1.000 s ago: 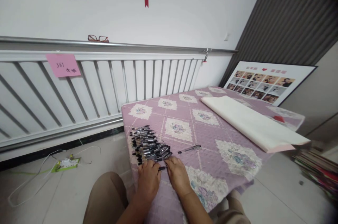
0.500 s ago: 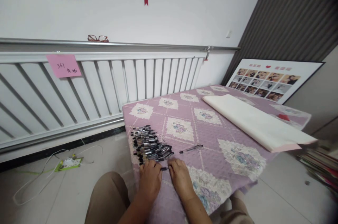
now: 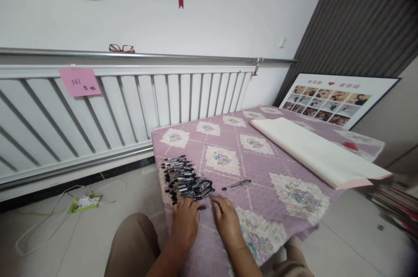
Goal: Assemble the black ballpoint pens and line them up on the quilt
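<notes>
Slim black-ended pen (image 3: 203,208) pokes rightward from the left hand (image 3: 186,221), which grasps it at the near edge of the heap of clear-and-black plastic pens (image 3: 186,181) on the purple floral cloth (image 3: 256,168). Its long axis runs left to right, tip pointing toward the right hand (image 3: 226,219), just beside it; whether those fingers pinch anything, I cannot tell.

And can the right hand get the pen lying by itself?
Probably yes: the pen lies on the cloth just beyond the right hand, apart from the pile, and nothing seems to stand between them.
</notes>
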Demonstrator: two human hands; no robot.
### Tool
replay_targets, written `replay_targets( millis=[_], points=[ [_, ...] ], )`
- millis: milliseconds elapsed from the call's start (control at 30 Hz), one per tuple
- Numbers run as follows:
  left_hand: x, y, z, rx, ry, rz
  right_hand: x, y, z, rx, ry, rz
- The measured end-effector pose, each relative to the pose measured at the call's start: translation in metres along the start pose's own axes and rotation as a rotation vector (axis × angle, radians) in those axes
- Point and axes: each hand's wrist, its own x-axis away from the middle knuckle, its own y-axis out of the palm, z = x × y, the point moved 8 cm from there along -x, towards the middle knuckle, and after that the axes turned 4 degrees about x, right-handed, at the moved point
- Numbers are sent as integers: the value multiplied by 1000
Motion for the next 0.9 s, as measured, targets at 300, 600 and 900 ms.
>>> replay_targets(
  millis=[300,600,900],
  points=[
    [1,-1,-1,54,19,15,12,-4,29,-435,396,57],
    [2,2,-2,99,14,-17,19,2,22,-474,446,71],
    [2,4,-2,128,61,-19,12,2,2,-476,366,3]
  ],
)
